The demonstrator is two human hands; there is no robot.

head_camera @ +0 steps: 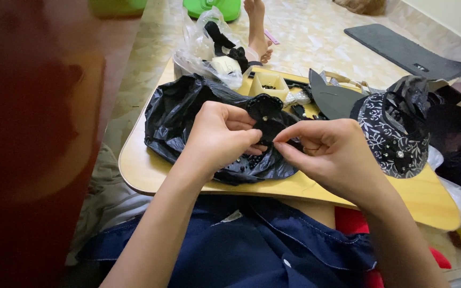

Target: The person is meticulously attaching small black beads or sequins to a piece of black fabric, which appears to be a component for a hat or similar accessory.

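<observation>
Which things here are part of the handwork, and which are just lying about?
In hand: black beaded fabric flower, held by left hand and right hand; loose beads on black plastic bag.
Lying about: patterned black hat, clear plastic bag, grey mat, green tub.

left arm: bare, comes up from the bottom edge, angled up and to the right, wrist bent a bit inward

left hand point(221, 133): knuckles up, fingers curled in tight, thumb and fingertips pinched together on the side facing the other hand

right arm: bare too, enters from the lower right and slants up-left

right hand point(331, 150): back of the hand toward the camera, thumb and forefinger pressed into a fine pinch, other fingers folded under

spacing: pinching tips of both hands nearly meet, just beside each other
</observation>
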